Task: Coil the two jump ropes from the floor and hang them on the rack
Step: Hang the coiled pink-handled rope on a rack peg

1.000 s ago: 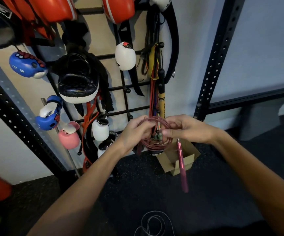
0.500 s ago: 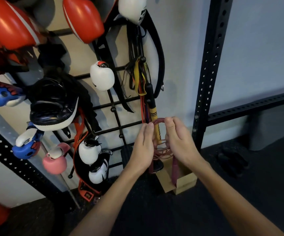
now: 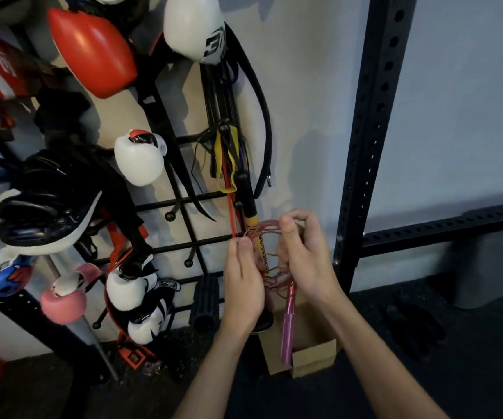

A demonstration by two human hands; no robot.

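A coiled pink-red jump rope (image 3: 267, 234) is held between both hands against the black wire wall rack (image 3: 183, 204). My left hand (image 3: 244, 285) grips the coil's left side. My right hand (image 3: 304, 255) pinches its top and right side. One pink handle (image 3: 288, 325) of the rope dangles below my right hand. The coil sits around or in front of a yellow and black handle (image 3: 254, 225) hanging on the rack; I cannot tell if it rests on a peg. The second rope is out of view.
Boxing gloves, red pads (image 3: 93, 52), a black head guard (image 3: 51, 201) and straps hang on the rack at left. A black perforated upright (image 3: 371, 131) stands just right of my hands. An open cardboard box (image 3: 313, 355) sits on the dark floor below.
Both hands carried the coil up and forward to the rack. The view tilted up, so the white rope on the floor has left the frame.
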